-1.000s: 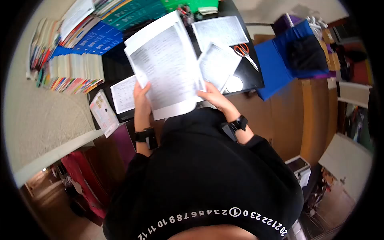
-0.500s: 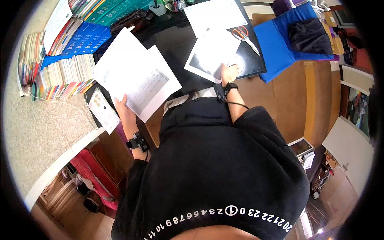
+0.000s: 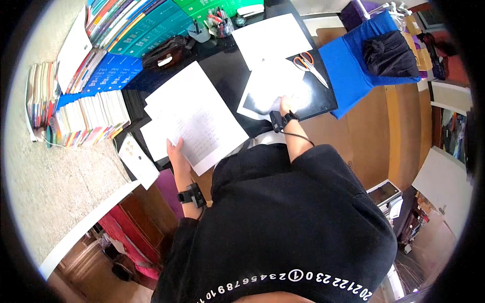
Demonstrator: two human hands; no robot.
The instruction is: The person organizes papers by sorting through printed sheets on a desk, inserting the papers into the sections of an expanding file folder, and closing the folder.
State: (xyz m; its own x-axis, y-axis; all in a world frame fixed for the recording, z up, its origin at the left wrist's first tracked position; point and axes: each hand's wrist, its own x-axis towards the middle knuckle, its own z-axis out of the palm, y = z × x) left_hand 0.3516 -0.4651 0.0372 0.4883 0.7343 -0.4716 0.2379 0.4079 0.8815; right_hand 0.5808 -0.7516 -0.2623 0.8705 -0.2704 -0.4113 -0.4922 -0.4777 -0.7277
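My left hand (image 3: 176, 151) grips the near edge of several printed sheets of paper (image 3: 207, 123), its thumb lying on top. The sheets overlap unevenly and hang over the front edge of the black desk (image 3: 225, 65). On the right, my right hand (image 3: 286, 106) reaches onto other white sheets (image 3: 273, 81) lying on the desk. Bright glare washes out its fingertips, so I cannot tell whether they pinch a sheet or only touch it. Scissors with orange-and-grey handles (image 3: 310, 68) lie just beyond that hand. Another blank sheet (image 3: 273, 38) lies farther back.
Blue and teal books (image 3: 113, 70) and stacked booklets (image 3: 93, 113) line the left side. A pen holder (image 3: 199, 31), a cup of pens (image 3: 219, 22) and a dark pouch (image 3: 166, 53) stand behind. A blue chair (image 3: 348, 70) holding black cloth is at right.
My left hand has moved the sheets, which now lie turned and flatter, with more printed text showing. My right hand has shifted slightly over the right-hand papers. The whole view has also shifted a little.
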